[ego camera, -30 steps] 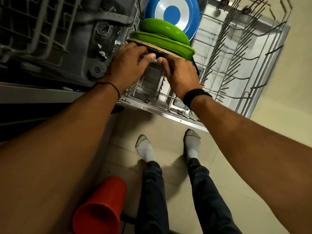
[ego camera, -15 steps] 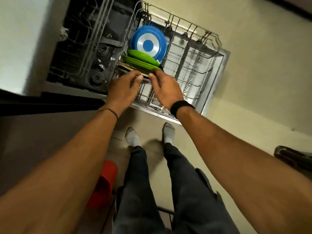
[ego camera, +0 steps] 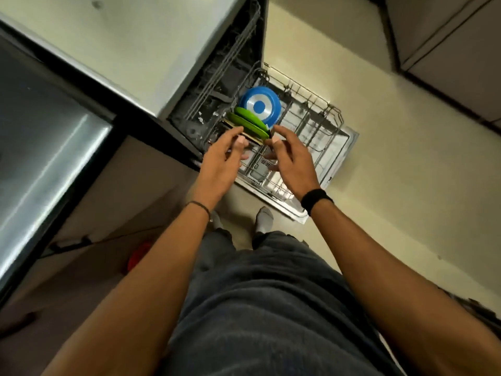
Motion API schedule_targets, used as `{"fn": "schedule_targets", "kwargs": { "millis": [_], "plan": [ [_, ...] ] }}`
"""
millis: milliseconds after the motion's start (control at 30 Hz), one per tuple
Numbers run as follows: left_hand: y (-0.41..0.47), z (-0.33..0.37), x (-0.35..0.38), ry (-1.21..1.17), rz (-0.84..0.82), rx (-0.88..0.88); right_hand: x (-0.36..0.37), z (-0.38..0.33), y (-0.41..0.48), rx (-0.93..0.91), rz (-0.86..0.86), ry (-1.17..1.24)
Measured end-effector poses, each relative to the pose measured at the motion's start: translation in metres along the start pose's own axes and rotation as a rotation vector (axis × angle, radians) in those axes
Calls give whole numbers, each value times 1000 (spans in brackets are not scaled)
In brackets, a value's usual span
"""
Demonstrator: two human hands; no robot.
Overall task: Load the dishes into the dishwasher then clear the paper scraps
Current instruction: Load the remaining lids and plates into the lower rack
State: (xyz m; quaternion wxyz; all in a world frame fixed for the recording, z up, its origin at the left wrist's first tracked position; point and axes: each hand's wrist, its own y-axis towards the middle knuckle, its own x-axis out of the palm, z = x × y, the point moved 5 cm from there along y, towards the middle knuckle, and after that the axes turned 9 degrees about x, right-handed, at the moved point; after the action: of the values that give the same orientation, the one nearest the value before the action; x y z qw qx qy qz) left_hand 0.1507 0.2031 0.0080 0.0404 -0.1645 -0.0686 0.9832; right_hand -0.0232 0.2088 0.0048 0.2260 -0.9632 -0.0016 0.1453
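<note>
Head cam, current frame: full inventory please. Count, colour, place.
blue plate: 1, blue with white ring, upright at the far end of the row in the rack
green plates: 2, green, upright just in front of the blue plate
board: 1, tan edge, nearest in the row; kind unclear
rack: 1, grey wire, pulled out over the open door
red object: 1, red, on the floor at lower left, partly hidden
worktop: 1, pale, upper left of view
left hand: 1, fingers relaxed, holding nothing, by the board
right hand: 1, same, black wristband
</note>
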Motion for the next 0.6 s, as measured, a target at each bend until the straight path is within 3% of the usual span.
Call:
{"fn": "schedule_targets", "kwargs": {
  "millis": [267, 600],
  "plan": [
    [-53, 0, -89, -82, 344, -20, 68, -64, -9, -115, -266, 1],
    [-207, -32, -269, -147, 809, 2, 268, -140, -108, -310, -627, -54]
  ]
}}
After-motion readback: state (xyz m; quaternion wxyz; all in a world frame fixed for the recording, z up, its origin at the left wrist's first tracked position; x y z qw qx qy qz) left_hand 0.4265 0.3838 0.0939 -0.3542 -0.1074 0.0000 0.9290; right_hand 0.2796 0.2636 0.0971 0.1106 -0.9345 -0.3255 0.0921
